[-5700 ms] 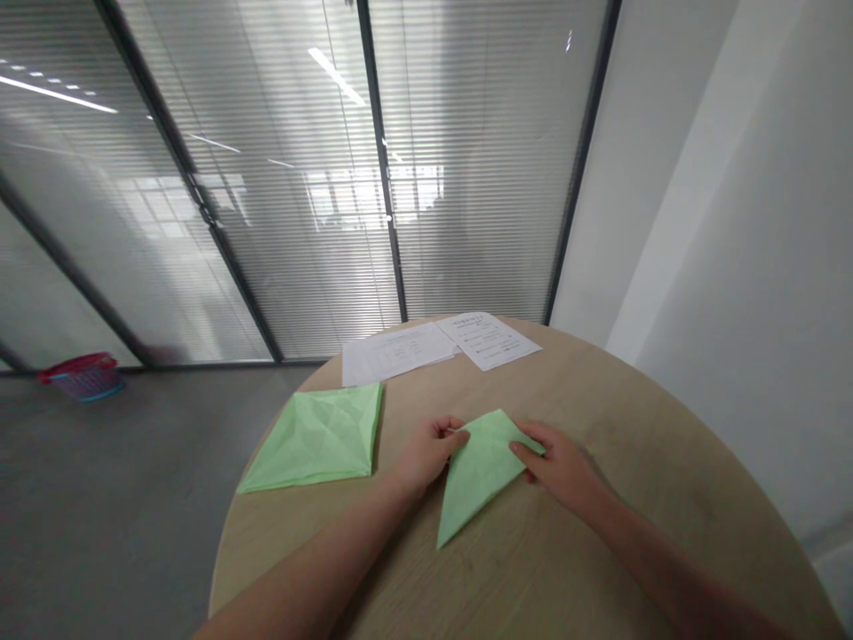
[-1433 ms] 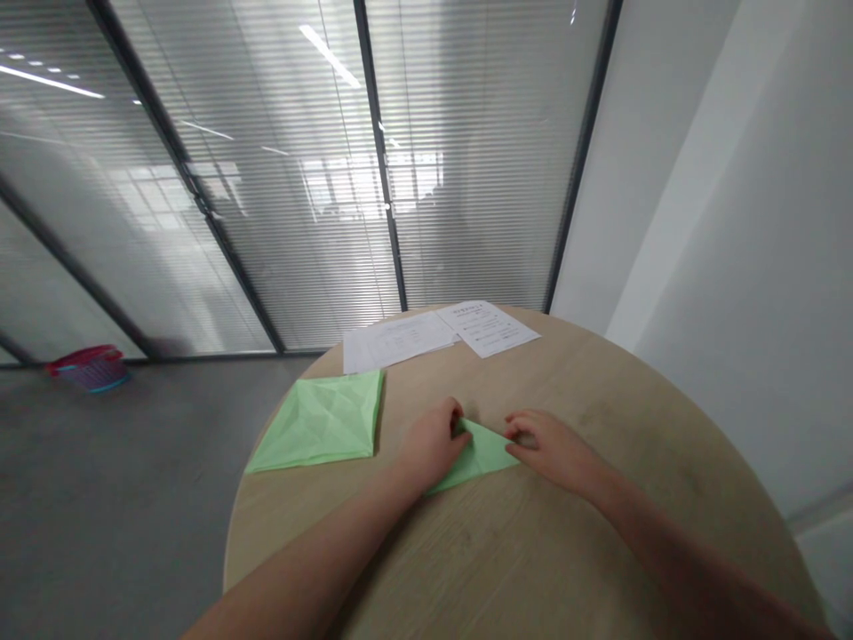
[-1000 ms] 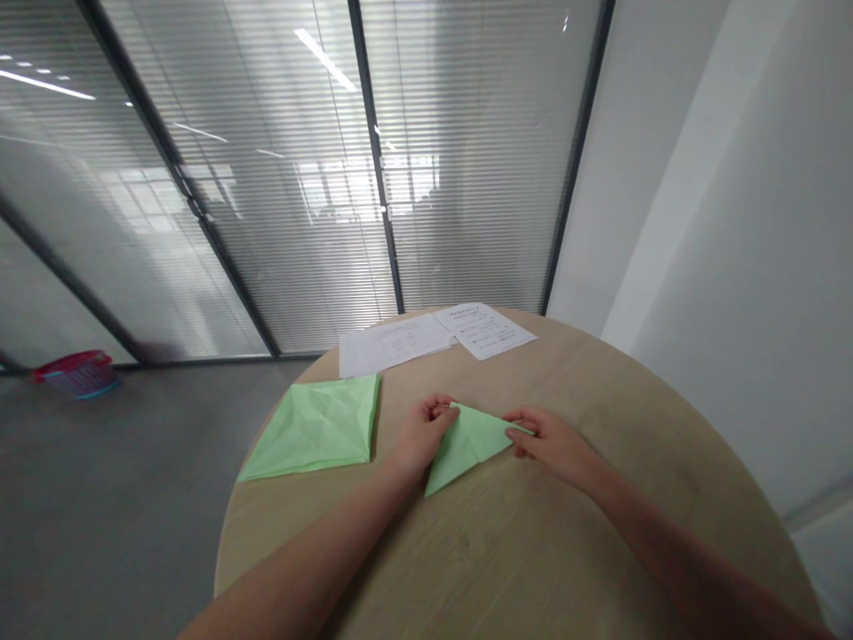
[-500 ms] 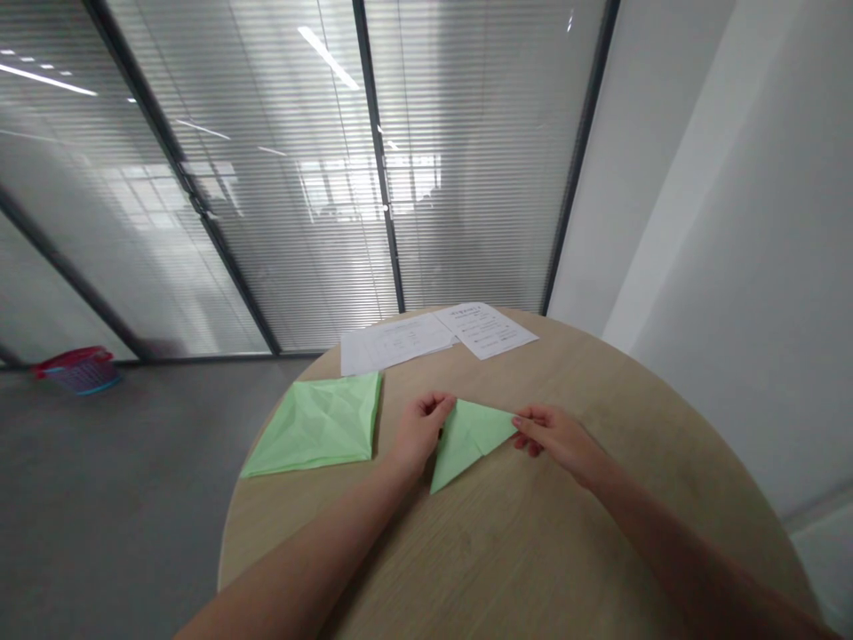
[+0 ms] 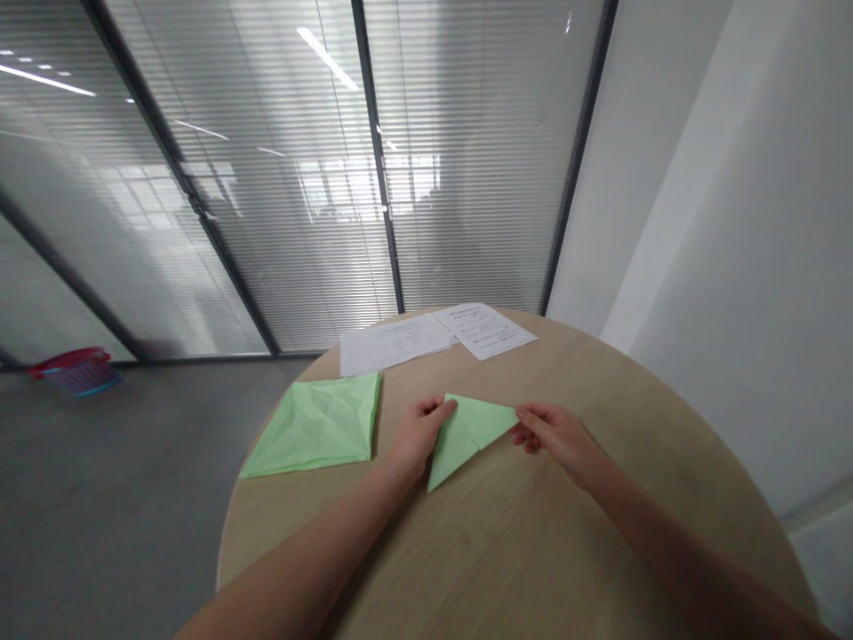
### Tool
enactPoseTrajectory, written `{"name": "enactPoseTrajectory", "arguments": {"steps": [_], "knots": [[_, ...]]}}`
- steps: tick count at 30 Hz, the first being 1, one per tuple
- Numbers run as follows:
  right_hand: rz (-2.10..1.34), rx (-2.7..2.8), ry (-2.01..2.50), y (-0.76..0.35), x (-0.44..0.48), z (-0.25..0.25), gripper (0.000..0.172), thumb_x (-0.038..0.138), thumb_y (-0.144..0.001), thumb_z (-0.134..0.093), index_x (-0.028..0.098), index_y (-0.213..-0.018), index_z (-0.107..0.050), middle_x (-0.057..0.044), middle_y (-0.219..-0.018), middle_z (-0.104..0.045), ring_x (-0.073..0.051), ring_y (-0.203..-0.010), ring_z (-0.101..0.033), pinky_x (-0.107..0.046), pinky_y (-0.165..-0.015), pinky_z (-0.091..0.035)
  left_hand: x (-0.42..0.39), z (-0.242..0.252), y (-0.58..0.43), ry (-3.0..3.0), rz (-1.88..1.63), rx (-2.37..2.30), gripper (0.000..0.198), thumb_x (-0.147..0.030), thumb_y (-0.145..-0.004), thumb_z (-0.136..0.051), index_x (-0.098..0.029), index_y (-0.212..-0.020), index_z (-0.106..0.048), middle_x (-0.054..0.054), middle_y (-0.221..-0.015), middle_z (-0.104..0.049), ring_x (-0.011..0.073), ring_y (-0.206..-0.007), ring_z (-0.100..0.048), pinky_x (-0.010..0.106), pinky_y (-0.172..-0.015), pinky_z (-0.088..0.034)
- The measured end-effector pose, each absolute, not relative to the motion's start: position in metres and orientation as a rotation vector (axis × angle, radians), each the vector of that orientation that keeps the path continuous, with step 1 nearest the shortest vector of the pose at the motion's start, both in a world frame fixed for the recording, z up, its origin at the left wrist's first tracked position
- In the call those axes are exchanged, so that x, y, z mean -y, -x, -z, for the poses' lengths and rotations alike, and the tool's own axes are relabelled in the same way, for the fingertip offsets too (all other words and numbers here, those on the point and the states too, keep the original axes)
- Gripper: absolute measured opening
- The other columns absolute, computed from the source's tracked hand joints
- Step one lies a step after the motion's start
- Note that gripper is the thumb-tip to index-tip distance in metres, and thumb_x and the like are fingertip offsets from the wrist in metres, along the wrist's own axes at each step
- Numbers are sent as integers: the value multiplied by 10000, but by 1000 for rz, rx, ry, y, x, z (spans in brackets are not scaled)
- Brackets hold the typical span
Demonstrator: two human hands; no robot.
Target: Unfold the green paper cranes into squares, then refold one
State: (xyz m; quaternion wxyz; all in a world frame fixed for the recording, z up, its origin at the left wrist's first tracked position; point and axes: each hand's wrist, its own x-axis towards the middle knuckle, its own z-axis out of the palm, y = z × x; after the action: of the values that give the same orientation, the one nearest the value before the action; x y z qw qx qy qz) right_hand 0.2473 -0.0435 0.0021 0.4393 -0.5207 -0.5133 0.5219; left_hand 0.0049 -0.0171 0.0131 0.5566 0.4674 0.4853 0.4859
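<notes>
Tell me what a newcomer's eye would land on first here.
Probably the folded green triangle, below the picture's middle, held by the left hand and the right hand. Next would come the creased green paper on the left of the table, then perhaps the red basket on the floor at far left.

Pale green sheet, folded triangular (short crease at one edge), held over the table
</notes>
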Motion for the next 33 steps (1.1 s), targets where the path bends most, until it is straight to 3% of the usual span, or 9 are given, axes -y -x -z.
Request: {"name": "enactPoseTrajectory", "arguments": {"steps": [4, 7, 11, 17, 30, 33], "knots": [[-1346, 1258, 1176, -247, 46, -6, 543, 621, -733, -790, 173, -1028, -710, -70, -954, -718, -148, -771, -646, -234, -620, -487, 15, -15, -5, -1008, -1207, -1126, 441, -535, -627, -863, -160, -767, -678, -21, -626, -588, 114, -533, -502, 225, -502, -352], [-1405, 1283, 1150, -246, 46, -5, 559, 560, -714, -840, 203, -1127, -722, -70, -1012, -717, -144, -792, -639, -229, -635, -502, 14, -16, -5, -1019, -1257, -1164, 414, -519, -638, -852, -166, -739, -660, -37, -601, -546, 96, -511, -448, 218, -485, -300], [-1409, 1298, 1142, -243, 44, 3, 531, 608, -746, -809, 203, -1082, -745, -92, -1049, -709, -164, -815, -645, -252, -640, -534, 17, -18, -7, -1068, -1228, -1183, 366, -503, -688, -810, -175, -727, -653, -50, -577, -495, 89, -492, -383, 225, -484, -248], [-1383, 1282, 1230, -245, 42, 12, 542, 671, -803, -724, 148, -944, -736, -105, -872, -706, -177, -763, -652, -273, -639, -532, 21, -17, -9, -1192, -1199, -1222, 383, -547, -742, -753, -180, -719, -647, -43, -609, -490, 106, -533, -400, 237, -517, -268], [-1375, 1237, 1229, -242, 43, 9, 504, 631, -763, -742, 143, -891, -740, -86, -799, -700, -164, -699, -634, -264, -604, -517, 21, -19, -8, -1128, -1162, -1181, 319, -476, -747, -713, -194, -746, -563, -35, -664, -528, 116, -569, -517, 222, -535, -380], [-1339, 1187, 1230, -243, 42, 9, 474, 614, -774, -738, 151, -876, -726, -89, -810, -702, -169, -704, -641, -264, -594, -522, 19, -17, -8, -1155, -1143, -1165, 339, -498, -774, -727, -195, -844, -593, -19, -713, -584, 125, -579, -553, 233, -542, -418]]}}
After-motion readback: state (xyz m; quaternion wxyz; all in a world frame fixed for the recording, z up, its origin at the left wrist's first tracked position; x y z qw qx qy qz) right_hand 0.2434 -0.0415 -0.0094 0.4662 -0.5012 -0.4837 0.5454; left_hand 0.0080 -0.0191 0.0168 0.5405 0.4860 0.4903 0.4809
